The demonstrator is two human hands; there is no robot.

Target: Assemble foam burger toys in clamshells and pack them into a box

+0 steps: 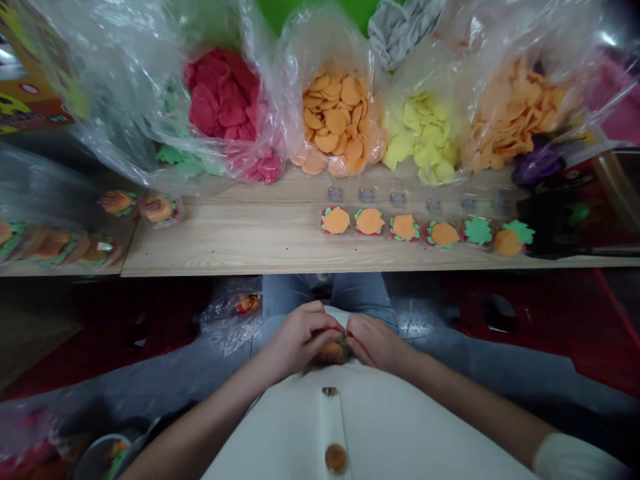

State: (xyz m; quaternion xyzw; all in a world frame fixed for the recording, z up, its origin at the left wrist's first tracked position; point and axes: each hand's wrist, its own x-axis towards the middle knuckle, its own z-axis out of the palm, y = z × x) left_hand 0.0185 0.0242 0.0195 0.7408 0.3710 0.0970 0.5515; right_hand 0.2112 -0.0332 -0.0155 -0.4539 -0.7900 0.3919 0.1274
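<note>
Close to my body, above my lap, a small toy burger point(330, 353) with orange and green layers shows partly between my hands. My left hand point(307, 337) is closed around it from the left, thumb and fingers pinching near its top. From the other side, my right hand point(375, 341) is closed with its fingertips on the burger's green edge. The fingers cover much of the burger, so its far side is hidden. In front of me on the wooden table, several part-layered burgers point(369, 221) stand in a row in clear plastic cases, orange or green pieces on top.
Open plastic bags line the table's back, holding red pieces point(223, 93), orange discs point(335, 113), yellow pieces point(425, 133) and pale orange pieces point(520, 110). Finished-looking burgers point(159, 209) sit at the left. The table edge point(225, 272) runs before my knees; red stools point(540, 313) flank me.
</note>
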